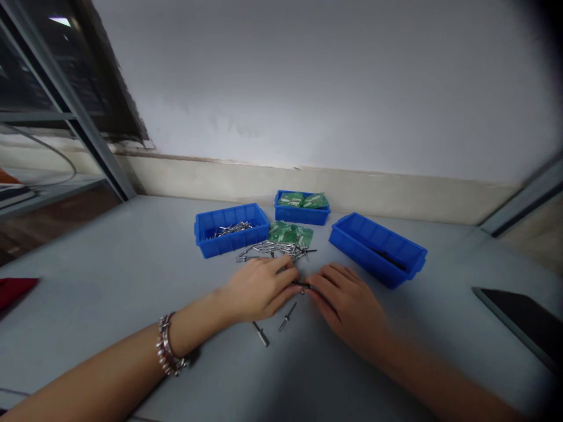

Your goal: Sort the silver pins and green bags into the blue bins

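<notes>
My left hand point(264, 288), with a beaded bracelet at its wrist, is closed, its thumb and fingers pinching one end of a thin dark rod-like piece point(301, 284). My right hand point(347, 302) pinches the other end, so the fingertips of both hands almost meet. A small silver bit shows just under the piece. Below my hands, two slim metal fasteners point(287, 317) lie apart on the table. Beyond my left fingers spreads a loose pile of similar metal fasteners point(272, 248), partly hidden by that hand. Green packets point(291, 233) lie behind the pile.
A blue bin point(233, 241) at left holds metal fasteners. The back blue bin point(302, 215) holds green packets, and the right blue bin point(365, 258) has small dark pieces. A dark flat tablet-like object point(523, 319) lies at right, something red point(17, 290) at left.
</notes>
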Motion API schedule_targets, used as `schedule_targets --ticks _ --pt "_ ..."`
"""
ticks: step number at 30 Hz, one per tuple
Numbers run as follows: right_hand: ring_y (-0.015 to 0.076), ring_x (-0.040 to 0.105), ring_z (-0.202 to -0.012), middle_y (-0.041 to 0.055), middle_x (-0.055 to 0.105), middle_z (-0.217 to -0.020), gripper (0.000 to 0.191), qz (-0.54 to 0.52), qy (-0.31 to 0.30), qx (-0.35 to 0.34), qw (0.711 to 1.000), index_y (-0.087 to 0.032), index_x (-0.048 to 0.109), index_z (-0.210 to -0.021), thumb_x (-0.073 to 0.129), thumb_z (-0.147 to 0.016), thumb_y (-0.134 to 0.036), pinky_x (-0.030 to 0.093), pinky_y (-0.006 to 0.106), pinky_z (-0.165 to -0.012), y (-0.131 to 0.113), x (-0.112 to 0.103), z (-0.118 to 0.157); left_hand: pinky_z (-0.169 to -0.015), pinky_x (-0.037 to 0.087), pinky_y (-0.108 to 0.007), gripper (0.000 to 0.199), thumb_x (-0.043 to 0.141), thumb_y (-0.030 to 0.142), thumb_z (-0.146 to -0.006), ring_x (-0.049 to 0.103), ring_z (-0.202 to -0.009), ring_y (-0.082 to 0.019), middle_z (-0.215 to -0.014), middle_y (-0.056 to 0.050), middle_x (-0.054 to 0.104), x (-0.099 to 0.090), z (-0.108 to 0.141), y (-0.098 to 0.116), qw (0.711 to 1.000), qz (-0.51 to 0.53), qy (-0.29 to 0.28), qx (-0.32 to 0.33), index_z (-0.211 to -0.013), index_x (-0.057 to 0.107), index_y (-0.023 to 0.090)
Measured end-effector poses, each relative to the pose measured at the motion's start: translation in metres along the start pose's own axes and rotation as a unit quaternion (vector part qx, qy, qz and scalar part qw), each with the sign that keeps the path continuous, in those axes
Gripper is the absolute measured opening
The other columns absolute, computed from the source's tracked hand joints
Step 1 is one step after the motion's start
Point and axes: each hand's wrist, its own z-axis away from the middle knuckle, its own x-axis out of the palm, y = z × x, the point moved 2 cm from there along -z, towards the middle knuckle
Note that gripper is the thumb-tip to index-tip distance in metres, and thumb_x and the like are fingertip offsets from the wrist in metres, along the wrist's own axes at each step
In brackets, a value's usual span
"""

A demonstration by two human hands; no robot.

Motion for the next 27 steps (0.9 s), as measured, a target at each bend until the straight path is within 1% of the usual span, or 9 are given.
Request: schedule_targets --ticks 5,12,18,22,27 --pt "0.0203 0.051 -0.075 0.0057 0.057 -0.073 0.021 -0.005 -0.004 0.008 1.000 -0.017 0.060 -0.083 0.039 -0.087 -0.021 0.042 0.035 -0.068 -0.0001 -0.0007 -0.0001 -0.062 0.043 -0.030 0.032 0.028 0.038 -0.090 0.053 -0.075 -0.018 -0.093 -0.007 0.050 -0.0003 0.0005 -0.0001 1.000 0.005 0.001 -0.014 -0.102 0.049 0.016" --pt "0.0206 0.050 -0.075 0.0060 0.057 -0.075 0.022 -0.018 0.001 0.018 1.000 -0.016 0.060 -0.084 0.039 -0.087 -0.023 0.041 0.036 -0.068 0.0014 -0.0001 0.0009 -0.058 0.043 -0.028 0.029 0.028 0.033 -0.091 0.053 -0.073 -0.016 -0.090 -0.006 0.051 0.0026 0.0009 -0.0017 1.000 -0.004 0.019 -0.007 -0.097 0.051 0.017" --pt "0.0207 0.051 -0.074 0.0059 0.056 -0.073 0.026 -0.020 0.000 0.027 0.999 -0.016 0.060 -0.084 0.036 -0.088 -0.024 0.042 0.036 -0.067 0.0014 -0.0002 0.0005 -0.062 0.044 -0.028 0.027 0.029 0.029 -0.091 0.052 -0.072 -0.015 -0.087 -0.006 0.052 0.0027 0.0002 -0.0028 0.999 -0.003 0.036 0.001 -0.092 0.054 0.016" --pt "0.0211 0.052 -0.075 0.0058 0.057 -0.074 0.025 -0.018 0.003 0.032 0.999 -0.016 0.060 -0.085 0.037 -0.089 -0.024 0.042 0.037 -0.068 0.0018 0.0012 0.0006 -0.062 0.044 -0.028 0.028 0.029 0.028 -0.091 0.052 -0.071 -0.015 -0.085 -0.006 0.052 0.0016 -0.0003 -0.0020 0.999 -0.009 0.047 0.006 -0.092 0.054 0.016" --pt "0.0213 0.053 -0.079 0.0061 0.060 -0.079 0.023 -0.023 0.008 0.033 0.999 -0.017 0.058 -0.091 0.037 -0.089 -0.027 0.042 0.037 -0.070 0.0023 0.0012 0.0003 -0.059 0.044 -0.027 0.027 0.030 0.026 -0.090 0.052 -0.069 -0.015 -0.083 -0.006 0.052 0.0011 0.0001 -0.0014 0.999 -0.010 0.046 0.005 -0.090 0.055 0.015"
